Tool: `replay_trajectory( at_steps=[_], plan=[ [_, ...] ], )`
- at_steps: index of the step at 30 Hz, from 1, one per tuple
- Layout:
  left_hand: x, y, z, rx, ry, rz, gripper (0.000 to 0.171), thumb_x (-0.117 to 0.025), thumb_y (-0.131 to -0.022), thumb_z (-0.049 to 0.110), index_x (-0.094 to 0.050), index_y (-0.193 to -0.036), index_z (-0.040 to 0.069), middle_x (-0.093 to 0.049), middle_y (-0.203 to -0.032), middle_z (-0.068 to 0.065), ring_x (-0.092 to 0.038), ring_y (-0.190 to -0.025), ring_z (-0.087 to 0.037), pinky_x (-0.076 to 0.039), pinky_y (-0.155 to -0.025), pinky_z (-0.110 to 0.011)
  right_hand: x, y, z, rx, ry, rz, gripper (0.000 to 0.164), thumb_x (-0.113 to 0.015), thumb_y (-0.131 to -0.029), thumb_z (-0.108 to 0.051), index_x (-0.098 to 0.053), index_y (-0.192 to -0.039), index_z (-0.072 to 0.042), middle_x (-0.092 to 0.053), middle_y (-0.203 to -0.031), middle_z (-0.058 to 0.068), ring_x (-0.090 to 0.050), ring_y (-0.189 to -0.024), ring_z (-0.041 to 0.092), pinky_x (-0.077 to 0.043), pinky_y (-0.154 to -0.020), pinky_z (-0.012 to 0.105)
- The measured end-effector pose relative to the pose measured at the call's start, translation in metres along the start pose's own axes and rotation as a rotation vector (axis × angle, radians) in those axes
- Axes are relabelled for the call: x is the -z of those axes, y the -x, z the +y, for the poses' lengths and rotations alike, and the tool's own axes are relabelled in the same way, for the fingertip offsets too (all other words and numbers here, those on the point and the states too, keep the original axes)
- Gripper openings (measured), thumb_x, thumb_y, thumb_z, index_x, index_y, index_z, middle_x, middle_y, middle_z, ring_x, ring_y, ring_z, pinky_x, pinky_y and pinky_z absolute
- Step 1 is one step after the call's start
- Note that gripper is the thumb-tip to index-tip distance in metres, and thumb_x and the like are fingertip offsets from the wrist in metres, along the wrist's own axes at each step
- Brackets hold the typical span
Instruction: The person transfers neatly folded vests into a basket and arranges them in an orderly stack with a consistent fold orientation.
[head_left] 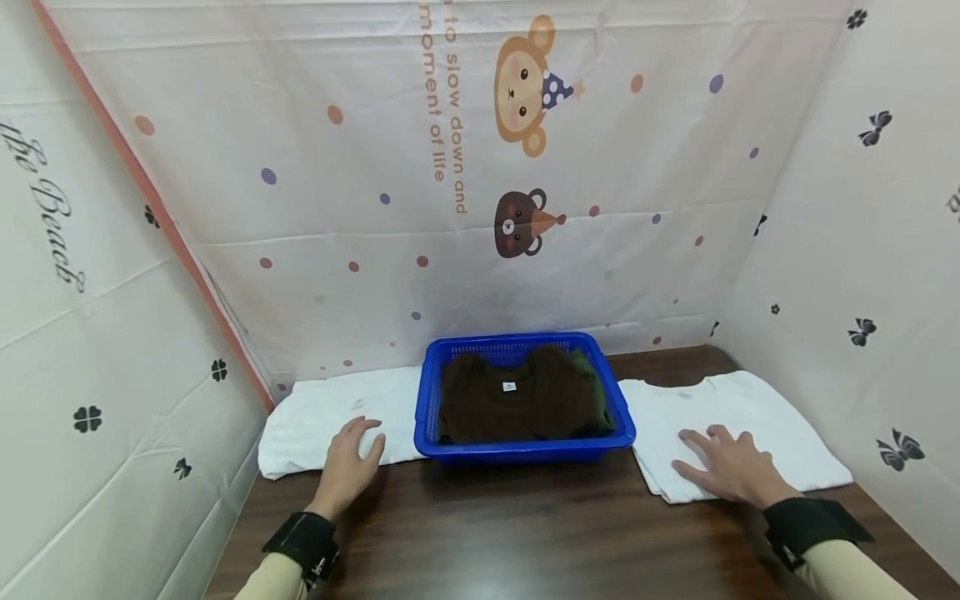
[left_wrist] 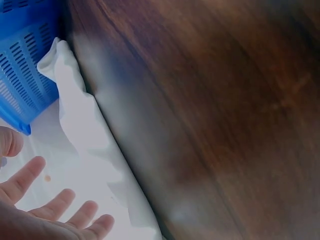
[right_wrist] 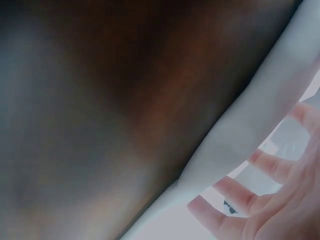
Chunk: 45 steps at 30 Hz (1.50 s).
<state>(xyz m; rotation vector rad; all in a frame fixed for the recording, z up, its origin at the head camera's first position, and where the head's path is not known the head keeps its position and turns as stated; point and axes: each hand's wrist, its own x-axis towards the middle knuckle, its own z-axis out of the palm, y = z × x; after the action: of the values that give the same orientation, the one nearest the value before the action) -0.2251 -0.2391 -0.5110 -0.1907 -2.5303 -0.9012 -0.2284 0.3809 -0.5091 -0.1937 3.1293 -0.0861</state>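
Observation:
My left hand [head_left: 351, 465] is at the front edge of a folded white garment [head_left: 315, 421], fingers loosely spread. In the left wrist view, its fingers [left_wrist: 55, 205] hold nothing, with the white cloth [left_wrist: 92, 135] alongside. On the other side, my right hand [head_left: 731, 465] is over a folded white T-shirt [head_left: 757, 408] with its neckline at the back. The right wrist view shows spread fingers [right_wrist: 235, 192] beside the cloth's thick folded edge [right_wrist: 225, 140]. Whether either hand presses on the cloth, I cannot tell. A blue basket [head_left: 525, 450] stands between the two white garments.
Inside the basket lies a dark brown garment [head_left: 487, 408] with a white neck label, and a green cloth [head_left: 596, 392] shows at its right. The brown wooden table [head_left: 517, 525] is bounded by printed white sheets [head_left: 300, 208] at the back and both sides.

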Motion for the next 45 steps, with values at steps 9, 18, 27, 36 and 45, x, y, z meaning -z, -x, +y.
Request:
replay_trajectory(
  at_steps=[9, 18, 27, 36, 45],
  plan=[
    [0.001, 0.001, 0.003, 0.003, -0.003, -0.011, 0.028, -0.066, -0.099, 0.013, -0.069, -0.121, -0.003, -0.056, -0.137, -0.033, -0.051, -0.129, -0.050, -0.038, -0.109, -0.065, -0.001, 0.039, -0.008, 0.041, 0.019, 0.110, 0.075, -0.062, -0.087, -0.074, -0.065, -0.132, -0.014, -0.057, -0.125, 0.028, -0.055, -0.091, 0.051, -0.048, -0.058, 0.071],
    [0.001, 0.006, 0.001, 0.007, 0.004, -0.035, 0.028, -0.067, -0.099, 0.012, -0.068, -0.122, -0.004, -0.060, -0.133, -0.031, -0.054, -0.127, -0.048, -0.040, -0.107, -0.064, -0.007, 0.068, -0.009, 0.044, 0.033, 0.106, 0.071, -0.066, -0.086, -0.071, -0.067, -0.131, -0.017, -0.058, -0.127, 0.026, -0.056, -0.092, 0.047, -0.049, -0.056, 0.066],
    [0.004, 0.005, 0.001, 0.071, 0.024, -0.124, 0.034, -0.065, -0.101, 0.014, -0.064, -0.130, -0.003, -0.061, -0.135, -0.025, -0.054, -0.130, -0.043, -0.041, -0.108, -0.061, -0.007, 0.094, -0.012, 0.021, 0.034, 0.101, 0.073, -0.065, -0.086, -0.073, -0.067, -0.131, -0.015, -0.058, -0.127, 0.025, -0.056, -0.093, 0.047, -0.048, -0.053, 0.063],
    [0.015, 0.003, 0.001, 0.040, -0.002, -0.081, 0.033, -0.063, -0.101, 0.012, -0.063, -0.130, -0.003, -0.066, -0.127, -0.028, -0.060, -0.122, -0.047, -0.046, -0.101, -0.063, -0.007, 0.116, -0.021, 0.037, 0.029, 0.088, 0.070, -0.069, -0.085, -0.070, -0.067, -0.131, -0.017, -0.058, -0.127, 0.022, -0.057, -0.092, 0.041, -0.050, -0.054, 0.058],
    [0.030, 0.010, 0.006, 0.136, 0.094, -0.128, 0.033, -0.060, -0.103, 0.014, -0.062, -0.135, 0.003, -0.069, -0.123, -0.026, -0.066, -0.115, -0.044, -0.052, -0.097, -0.059, 0.012, 0.110, 0.000, 0.120, -0.177, 0.078, 0.040, -0.076, -0.092, -0.042, -0.072, -0.118, -0.012, -0.070, -0.111, 0.012, -0.066, -0.087, 0.032, -0.054, -0.070, 0.052]
  ],
)
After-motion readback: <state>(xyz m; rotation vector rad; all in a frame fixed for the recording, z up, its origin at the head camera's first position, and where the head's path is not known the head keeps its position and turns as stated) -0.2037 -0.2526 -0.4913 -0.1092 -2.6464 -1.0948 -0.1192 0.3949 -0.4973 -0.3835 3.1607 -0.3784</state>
